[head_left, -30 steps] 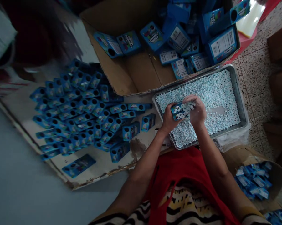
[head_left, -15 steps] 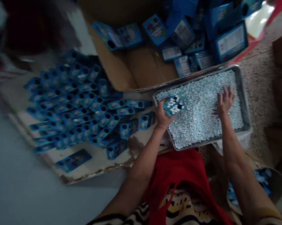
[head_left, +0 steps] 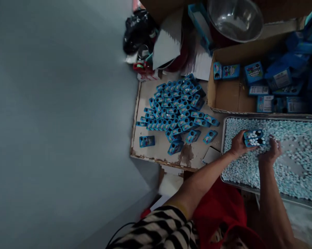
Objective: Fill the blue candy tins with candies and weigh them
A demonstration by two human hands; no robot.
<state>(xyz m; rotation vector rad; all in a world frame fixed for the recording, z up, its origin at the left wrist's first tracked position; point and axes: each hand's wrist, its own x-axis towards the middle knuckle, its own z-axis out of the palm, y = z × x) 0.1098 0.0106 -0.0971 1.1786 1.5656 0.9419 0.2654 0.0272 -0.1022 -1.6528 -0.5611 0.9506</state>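
Grey-blue wall (head_left: 67, 103), stained pale table (head_left: 161, 151), hands (head_left: 239, 143) and boxes (head_left: 253, 138) above tray (head_left: 294, 166)

The boxes (head_left: 246, 141) are blue with white lettering and dark round spots; the candies (head_left: 239, 169) are white and pale aqua. The tray (head_left: 224, 133) is silver-grey, the carton (head_left: 227, 100) brown, the apron (head_left: 223, 200) red, the sleeve (head_left: 168, 219) black-and-cream striped. Brown stains mark the off-white surface (head_left: 161, 150) near its lower edge.
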